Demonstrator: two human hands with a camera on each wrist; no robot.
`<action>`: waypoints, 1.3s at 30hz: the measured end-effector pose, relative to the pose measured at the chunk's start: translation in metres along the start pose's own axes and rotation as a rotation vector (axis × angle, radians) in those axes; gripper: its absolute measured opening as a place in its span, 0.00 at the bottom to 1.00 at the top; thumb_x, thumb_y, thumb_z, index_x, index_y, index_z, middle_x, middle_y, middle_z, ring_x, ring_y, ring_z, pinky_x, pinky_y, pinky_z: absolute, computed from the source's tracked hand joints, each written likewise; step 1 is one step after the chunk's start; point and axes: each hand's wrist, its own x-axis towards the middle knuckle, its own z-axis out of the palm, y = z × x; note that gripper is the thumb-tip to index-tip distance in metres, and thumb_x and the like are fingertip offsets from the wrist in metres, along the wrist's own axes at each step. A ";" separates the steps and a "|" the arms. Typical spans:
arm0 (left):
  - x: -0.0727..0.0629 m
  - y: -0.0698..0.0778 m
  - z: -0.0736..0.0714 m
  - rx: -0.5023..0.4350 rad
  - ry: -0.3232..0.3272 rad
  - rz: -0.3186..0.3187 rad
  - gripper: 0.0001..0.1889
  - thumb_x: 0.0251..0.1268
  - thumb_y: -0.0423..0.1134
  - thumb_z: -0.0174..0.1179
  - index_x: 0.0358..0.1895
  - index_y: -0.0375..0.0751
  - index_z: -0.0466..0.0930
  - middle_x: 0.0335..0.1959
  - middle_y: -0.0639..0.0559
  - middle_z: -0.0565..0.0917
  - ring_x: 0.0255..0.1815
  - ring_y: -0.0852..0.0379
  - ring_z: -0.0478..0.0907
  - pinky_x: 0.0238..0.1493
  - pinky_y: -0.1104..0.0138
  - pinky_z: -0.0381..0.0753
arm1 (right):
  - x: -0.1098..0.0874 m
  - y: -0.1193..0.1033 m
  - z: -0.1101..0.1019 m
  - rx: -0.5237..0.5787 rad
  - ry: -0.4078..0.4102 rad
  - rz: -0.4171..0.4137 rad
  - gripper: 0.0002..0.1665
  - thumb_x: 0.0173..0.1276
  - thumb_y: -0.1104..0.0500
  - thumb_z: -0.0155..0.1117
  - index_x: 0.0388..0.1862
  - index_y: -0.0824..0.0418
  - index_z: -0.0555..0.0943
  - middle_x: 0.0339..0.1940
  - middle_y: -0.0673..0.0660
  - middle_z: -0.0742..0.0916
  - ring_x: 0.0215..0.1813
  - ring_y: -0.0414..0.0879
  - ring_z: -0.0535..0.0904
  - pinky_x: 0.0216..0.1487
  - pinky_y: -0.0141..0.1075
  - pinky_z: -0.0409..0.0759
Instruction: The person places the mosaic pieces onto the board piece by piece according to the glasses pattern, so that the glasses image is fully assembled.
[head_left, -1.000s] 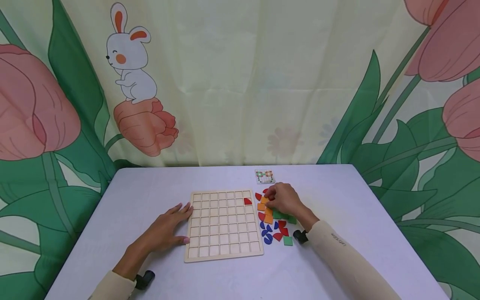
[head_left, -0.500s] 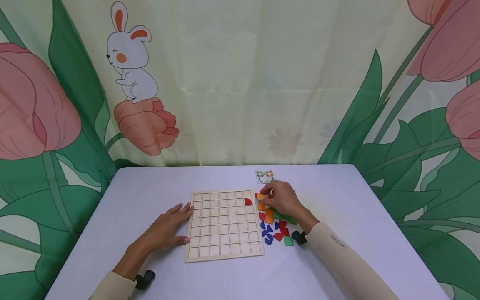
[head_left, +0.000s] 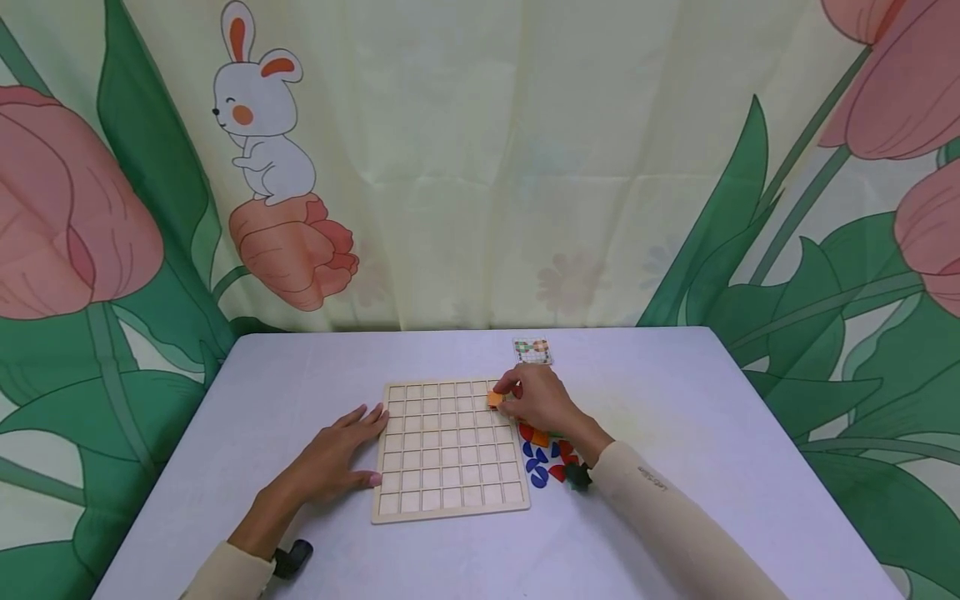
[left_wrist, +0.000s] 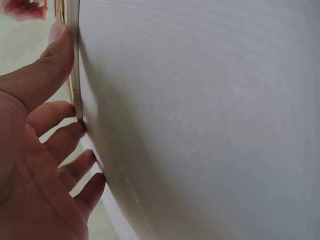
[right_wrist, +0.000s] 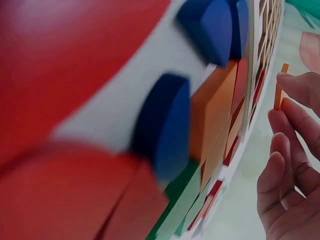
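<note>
My right hand pinches a small orange square tile between thumb and fingers, over the upper right of the wooden grid board. In the right wrist view the orange tile stands edge-on, apart from the board, and a red piece shows in the grid. The head view has that red piece hidden behind the tile and fingers. My left hand rests at the board's left edge, fingers spread. Its thumb and fingertips touch the rim in the left wrist view.
Right of the board lie blue pieces, red pieces and orange tiles, partly under my right arm. Green tiles show in the right wrist view. A small printed pattern card lies behind my right hand on the white table.
My right hand has picked the orange tile from the loose pieces and carried it left over the board's upper right corner. The left hand has stayed at the board's edge.
</note>
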 end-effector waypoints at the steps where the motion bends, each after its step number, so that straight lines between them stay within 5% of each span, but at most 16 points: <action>1: 0.000 0.000 0.000 -0.001 0.001 0.001 0.53 0.56 0.50 0.80 0.84 0.41 0.62 0.86 0.43 0.60 0.86 0.30 0.55 0.74 0.29 0.65 | 0.001 -0.002 0.001 0.003 -0.006 -0.006 0.12 0.61 0.56 0.84 0.44 0.50 0.93 0.39 0.45 0.90 0.39 0.44 0.77 0.40 0.36 0.77; 7: -0.001 -0.001 0.000 -0.008 0.003 0.012 0.53 0.57 0.50 0.79 0.84 0.40 0.62 0.86 0.43 0.60 0.86 0.30 0.55 0.76 0.30 0.64 | 0.007 -0.009 0.009 -0.006 -0.044 -0.049 0.13 0.61 0.57 0.84 0.44 0.51 0.93 0.39 0.44 0.90 0.35 0.42 0.79 0.38 0.36 0.79; 15: 0.000 -0.001 0.000 -0.005 0.003 0.021 0.53 0.57 0.50 0.79 0.84 0.40 0.61 0.86 0.43 0.60 0.86 0.30 0.55 0.77 0.31 0.64 | 0.009 -0.014 0.013 -0.062 -0.059 -0.032 0.13 0.61 0.56 0.84 0.44 0.48 0.93 0.41 0.43 0.90 0.45 0.41 0.82 0.49 0.40 0.82; 39: 0.000 0.000 0.001 0.005 0.001 -0.010 0.54 0.56 0.51 0.80 0.84 0.42 0.61 0.87 0.45 0.60 0.87 0.31 0.55 0.76 0.30 0.64 | 0.017 -0.017 0.014 -0.090 -0.034 -0.066 0.07 0.64 0.57 0.82 0.41 0.49 0.94 0.39 0.44 0.91 0.47 0.44 0.85 0.49 0.42 0.83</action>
